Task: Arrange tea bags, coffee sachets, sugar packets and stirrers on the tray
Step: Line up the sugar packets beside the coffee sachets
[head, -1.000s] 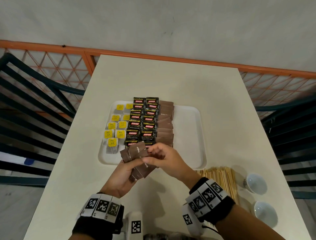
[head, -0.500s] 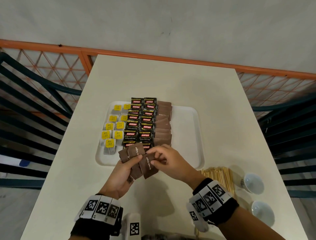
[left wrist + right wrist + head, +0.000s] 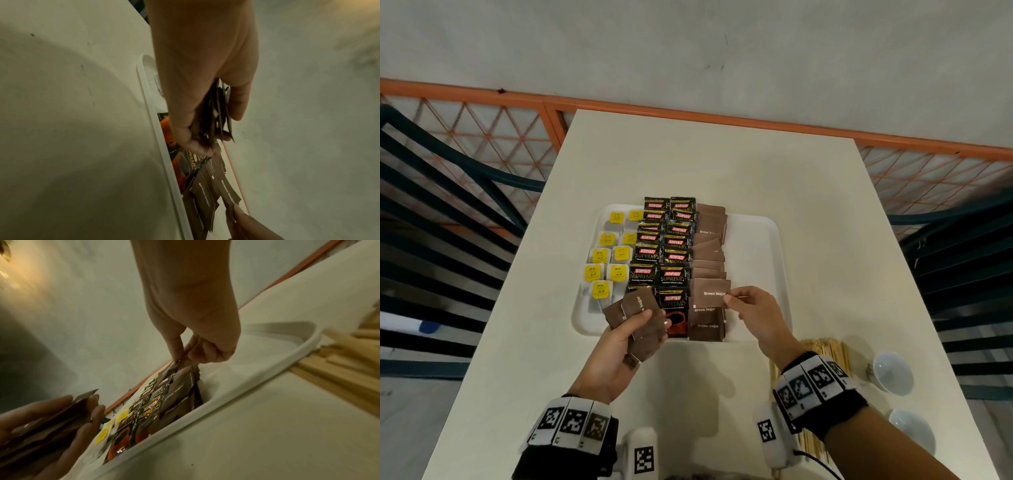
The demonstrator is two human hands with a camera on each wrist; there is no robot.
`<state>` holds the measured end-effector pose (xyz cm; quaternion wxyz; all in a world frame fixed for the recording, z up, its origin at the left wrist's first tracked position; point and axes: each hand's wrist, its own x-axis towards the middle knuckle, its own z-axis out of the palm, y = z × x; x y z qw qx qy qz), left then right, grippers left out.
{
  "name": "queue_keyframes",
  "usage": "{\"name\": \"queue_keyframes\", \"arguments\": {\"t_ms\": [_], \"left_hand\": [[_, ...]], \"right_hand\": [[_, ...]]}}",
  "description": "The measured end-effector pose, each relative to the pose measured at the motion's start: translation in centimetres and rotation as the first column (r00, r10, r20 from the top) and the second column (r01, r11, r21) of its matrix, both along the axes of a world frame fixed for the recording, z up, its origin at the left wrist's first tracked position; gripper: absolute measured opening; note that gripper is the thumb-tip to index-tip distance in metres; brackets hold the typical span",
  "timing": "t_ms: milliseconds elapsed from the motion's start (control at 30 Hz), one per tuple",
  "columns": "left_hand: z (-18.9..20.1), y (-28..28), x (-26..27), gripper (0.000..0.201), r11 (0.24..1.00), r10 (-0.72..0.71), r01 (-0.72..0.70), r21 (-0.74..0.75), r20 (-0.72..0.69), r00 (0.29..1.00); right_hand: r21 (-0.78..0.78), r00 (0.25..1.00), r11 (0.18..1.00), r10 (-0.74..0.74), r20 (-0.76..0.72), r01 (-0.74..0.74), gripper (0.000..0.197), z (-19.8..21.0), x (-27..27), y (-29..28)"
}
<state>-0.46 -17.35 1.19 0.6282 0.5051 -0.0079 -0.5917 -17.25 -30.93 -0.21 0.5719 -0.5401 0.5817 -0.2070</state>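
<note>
A white tray (image 3: 753, 246) holds yellow-tagged tea bags (image 3: 606, 260) on its left, black coffee sachets (image 3: 664, 253) in the middle and a column of brown sugar packets (image 3: 709, 260) beside them. My left hand (image 3: 619, 346) grips a fanned stack of brown sugar packets (image 3: 637, 315) at the tray's near edge; the stack (image 3: 218, 113) shows edge-on in the left wrist view. My right hand (image 3: 753, 315) pinches one brown sugar packet (image 3: 710, 294) by its right edge over the near end of the sugar column; that packet (image 3: 168, 371) hangs from thumb and forefinger. Wooden stirrers (image 3: 811, 353) lie on the table, right of the tray.
Two white cups (image 3: 892, 371) stand at the table's near right. The tray's right half (image 3: 756, 274) is bare. Dark chairs (image 3: 431, 212) flank the table on both sides, and an orange railing (image 3: 688, 116) runs behind it.
My right hand has pulled one sugar packet from the left hand's stack and carried it right and forward over the sugar column. The left hand kept its stack.
</note>
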Motion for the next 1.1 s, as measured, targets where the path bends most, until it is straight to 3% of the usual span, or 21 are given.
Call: {"name": "queue_keyframes", "arguments": {"t_ms": [167,333,533,633,767,867,1100], "left_hand": [[0.4,-0.1,-0.1,0.019,1.0,0.001,-0.002,-0.024,-0.047,0.999],[0.5,-0.1,0.0,0.029,0.998,0.019,-0.026,-0.052,-0.118,0.993],[0.1,-0.7,-0.5,0.023,1.0,-0.016,0.016,-0.015,-0.029,0.999],[0.0,-1.1,-0.7,0.024,0.999,-0.054,0.054,-0.003,0.038,0.998],[0.5,-1.6,-1.2,0.027,0.995,-0.098,0.1,-0.022,0.078,0.992],[0.7,-1.9,-1.3,0.036,0.993,-0.114,0.115,-0.019,0.07,0.991],[0.0,-2.5,-0.5,0.029,0.995,-0.095,0.096,-0.019,0.042,0.995]], "right_hand": [[-0.016,0.994,0.999,-0.042,-0.105,0.04,0.007,-1.3,1.3,-0.2],[-0.126,0.973,0.992,-0.012,-0.229,-0.017,0.01,-1.5,1.5,-0.1],[-0.231,0.957,0.969,0.014,-0.289,-0.084,0.019,-0.9,1.6,0.2],[-0.291,0.965,0.937,0.126,-0.23,-0.192,0.021,0.4,2.1,1.0],[-0.129,0.917,0.908,0.397,-0.033,-0.398,0.022,1.8,3.0,2.0],[-0.105,0.914,0.915,0.399,0.072,-0.391,0.018,2.0,3.1,2.1],[-0.12,0.9,0.892,0.436,-0.023,-0.435,0.017,2.8,2.7,0.8]]}}
